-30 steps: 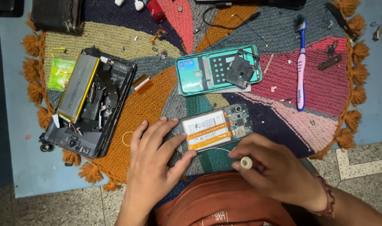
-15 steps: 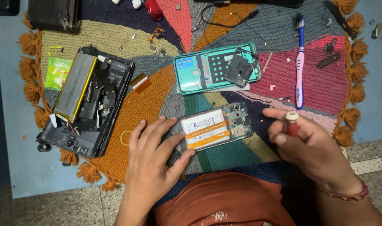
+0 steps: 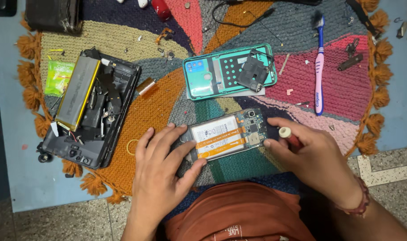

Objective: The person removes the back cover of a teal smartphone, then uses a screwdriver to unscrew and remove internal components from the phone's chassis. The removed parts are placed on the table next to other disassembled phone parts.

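An opened phone [image 3: 228, 136] lies on the knitted mat, its white battery and orange flex strips showing and its circuit board at the right end. My left hand [image 3: 161, 172] lies flat on the phone's left end, fingers spread over its edge. My right hand [image 3: 312, 158] sits at the phone's right end and grips a red-handled screwdriver [image 3: 289, 136] with a pale cap, its tip hidden behind my fingers.
A teal phone back cover [image 3: 225, 71] carrying a black part lies beyond the phone. A dismantled black tablet [image 3: 89, 109] with its grey battery is at the left. A pink and blue toothbrush [image 3: 319, 67], small screws and metal bits are scattered on the multicoloured mat [image 3: 145, 116].
My right hand rose from the phone's lower right corner with the screwdriver, then came back down to the phone's right end. My left hand stayed on the phone.
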